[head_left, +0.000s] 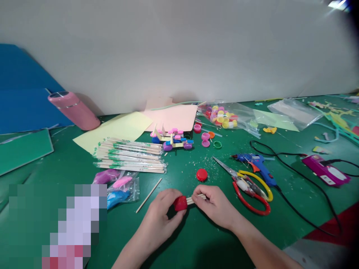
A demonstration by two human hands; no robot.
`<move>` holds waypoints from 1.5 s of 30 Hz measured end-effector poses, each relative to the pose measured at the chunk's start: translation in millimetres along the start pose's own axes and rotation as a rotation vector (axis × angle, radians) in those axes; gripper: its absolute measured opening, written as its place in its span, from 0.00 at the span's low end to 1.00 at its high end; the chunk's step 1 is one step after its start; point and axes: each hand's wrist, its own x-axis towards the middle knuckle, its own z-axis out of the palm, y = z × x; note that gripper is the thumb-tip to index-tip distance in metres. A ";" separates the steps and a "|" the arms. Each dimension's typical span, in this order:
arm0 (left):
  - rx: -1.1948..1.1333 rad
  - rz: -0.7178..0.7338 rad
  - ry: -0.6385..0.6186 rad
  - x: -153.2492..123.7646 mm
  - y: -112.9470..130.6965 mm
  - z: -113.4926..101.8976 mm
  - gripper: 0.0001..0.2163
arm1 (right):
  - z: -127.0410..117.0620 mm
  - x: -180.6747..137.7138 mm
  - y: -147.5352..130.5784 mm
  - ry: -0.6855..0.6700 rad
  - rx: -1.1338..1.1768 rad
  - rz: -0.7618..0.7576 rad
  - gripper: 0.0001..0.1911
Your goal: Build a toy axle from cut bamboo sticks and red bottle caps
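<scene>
My left hand pinches a small red piece, which looks like a bottle cap, between thumb and fingers. Short wooden sticks run from that cap to my right hand, whose closed fingers grip their other end. Just beyond my hands lies another red bottle cap. A single wooden stick rests left of my left hand. To the right of my right hand are large scissors with red and yellow handles, and a blue glue gun.
Wrapped chopsticks and bagged coloured clay lie on the left. Small stick-and-cap models and loose caps stand behind. A pink bottle leans back left. The black cord loops across the right by a purple power strip.
</scene>
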 end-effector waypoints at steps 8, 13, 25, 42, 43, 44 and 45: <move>-0.025 0.006 -0.005 0.3 0.0 1.4 0.06 | 0.6 -0.8 1.2 0.005 -0.034 -0.011 0.11; -0.003 0.007 0.013 1.1 -0.9 0.8 0.05 | 1.4 1.3 0.5 0.011 -0.051 -0.026 0.11; -0.018 -0.017 0.133 0.2 -6.8 -9.7 0.06 | -1.1 23.1 -12.0 -0.049 -0.050 -0.102 0.11; -0.004 0.018 0.111 -2.0 -5.5 -7.8 0.04 | 5.6 23.1 -1.3 -0.044 0.022 -0.155 0.11; 0.002 0.021 0.113 -2.1 -5.4 -7.4 0.04 | 6.0 22.7 -0.7 -0.040 0.026 -0.155 0.11; 0.007 0.026 0.115 -2.1 -5.4 -7.1 0.04 | 6.4 22.4 0.0 -0.037 0.030 -0.154 0.11; 0.010 0.029 0.116 -2.1 -5.5 -6.9 0.04 | 6.7 22.1 0.6 -0.033 0.033 -0.154 0.11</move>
